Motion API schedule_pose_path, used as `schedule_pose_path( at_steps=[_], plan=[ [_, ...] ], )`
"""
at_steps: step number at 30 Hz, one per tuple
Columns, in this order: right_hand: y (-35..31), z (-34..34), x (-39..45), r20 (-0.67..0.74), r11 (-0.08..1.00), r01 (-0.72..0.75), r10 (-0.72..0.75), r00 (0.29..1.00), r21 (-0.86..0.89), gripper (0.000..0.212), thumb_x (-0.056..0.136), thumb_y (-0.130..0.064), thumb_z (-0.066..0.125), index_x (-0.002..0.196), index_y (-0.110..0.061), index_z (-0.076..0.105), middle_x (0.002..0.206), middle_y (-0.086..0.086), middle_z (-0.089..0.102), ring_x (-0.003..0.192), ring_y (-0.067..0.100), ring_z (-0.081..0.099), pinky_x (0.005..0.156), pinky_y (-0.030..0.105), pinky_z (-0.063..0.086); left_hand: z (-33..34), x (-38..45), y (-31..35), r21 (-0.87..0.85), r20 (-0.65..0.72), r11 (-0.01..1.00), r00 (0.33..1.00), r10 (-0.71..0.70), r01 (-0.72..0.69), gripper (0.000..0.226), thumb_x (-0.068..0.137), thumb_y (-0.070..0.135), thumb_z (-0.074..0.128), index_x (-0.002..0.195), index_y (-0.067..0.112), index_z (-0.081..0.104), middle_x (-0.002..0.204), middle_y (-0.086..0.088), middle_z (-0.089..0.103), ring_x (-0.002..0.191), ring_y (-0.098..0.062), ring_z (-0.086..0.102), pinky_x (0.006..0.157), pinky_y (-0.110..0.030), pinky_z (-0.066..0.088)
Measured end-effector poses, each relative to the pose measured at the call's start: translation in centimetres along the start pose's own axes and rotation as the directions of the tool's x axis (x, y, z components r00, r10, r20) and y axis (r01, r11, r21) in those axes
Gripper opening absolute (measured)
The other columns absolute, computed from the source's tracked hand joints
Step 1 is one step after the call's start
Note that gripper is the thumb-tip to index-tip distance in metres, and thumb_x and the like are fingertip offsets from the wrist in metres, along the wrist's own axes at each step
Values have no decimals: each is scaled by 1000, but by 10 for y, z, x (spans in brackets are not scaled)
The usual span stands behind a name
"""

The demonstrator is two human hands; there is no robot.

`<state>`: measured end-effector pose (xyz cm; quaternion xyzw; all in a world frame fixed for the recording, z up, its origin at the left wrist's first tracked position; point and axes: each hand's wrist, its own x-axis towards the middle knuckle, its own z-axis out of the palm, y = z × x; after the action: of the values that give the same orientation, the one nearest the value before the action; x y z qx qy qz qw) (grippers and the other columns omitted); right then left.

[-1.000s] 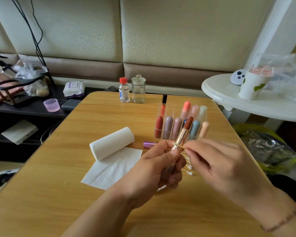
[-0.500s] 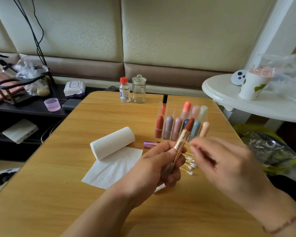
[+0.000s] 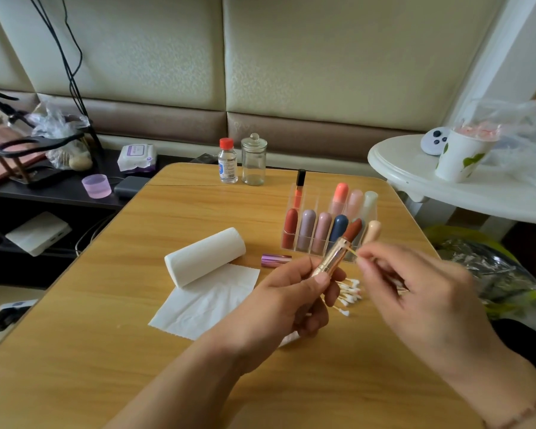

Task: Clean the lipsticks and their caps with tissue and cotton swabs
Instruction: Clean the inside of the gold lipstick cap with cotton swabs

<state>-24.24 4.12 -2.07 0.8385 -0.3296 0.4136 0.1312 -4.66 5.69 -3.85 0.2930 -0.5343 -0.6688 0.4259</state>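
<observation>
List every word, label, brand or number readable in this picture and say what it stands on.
None can be read.
Small clear bottle with a red cap: blue and white label, print too small to read.
Wet-wipe pack on the dark shelf: purple label, blurred.
White paper cup on the white round table: green leaf marks only, no text.
Lipsticks in the clear organizer: no lettering visible.

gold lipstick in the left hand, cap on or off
Off. The gold lipstick in the left hand shows its bare reddish-brown bullet; a purple cap lies on the table.
</observation>
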Motion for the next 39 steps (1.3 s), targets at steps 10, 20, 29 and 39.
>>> schedule_pose_path(
  at_steps=[10, 20, 29, 39],
  plan=[
    [0, 0, -3, 31, 998, 36, -35, 999, -42, 21, 94, -17, 59, 95, -3, 75, 79, 5, 72, 60, 20, 66, 50, 36, 56, -1, 1, 3, -1, -19, 1000, 1000, -16, 16, 23, 89, 21, 54, 108, 8, 55, 71, 2, 42, 54, -12, 31, 58, -32, 16],
    [1, -3, 3, -69, 993, 98, -103, 992, -65, 12, 90, -6, 68, 91, 2, 76, 78, 11, 72, 62, 28, 68, 53, 40, 57, -2, 1, 3, -99, 5, 995, 1000, -14, 14, 24, 91, 20, 53, 112, 16, 41, 74, -5, 39, 56, -14, 34, 54, -20, 29],
    [2, 0, 3, 0, 993, 112, -112, 994, -32, 22, 97, -14, 60, 97, 1, 76, 80, 9, 73, 62, 22, 69, 50, 37, 57, -1, -1, 2, -109, 10, 994, 1000, 9, -8, 23, 95, 26, 47, 107, 7, 50, 82, -7, 49, 59, -16, 41, 54, -23, 32],
    [1, 2, 1, 49, 988, 137, -134, 990, -74, 18, 96, -11, 61, 98, 0, 75, 77, 10, 71, 61, 26, 67, 50, 39, 56, -1, -1, 2, -96, 16, 995, 1000, -14, 15, 20, 92, 28, 49, 100, 10, 55, 80, -5, 46, 58, -15, 37, 53, -24, 27]
  ],
)
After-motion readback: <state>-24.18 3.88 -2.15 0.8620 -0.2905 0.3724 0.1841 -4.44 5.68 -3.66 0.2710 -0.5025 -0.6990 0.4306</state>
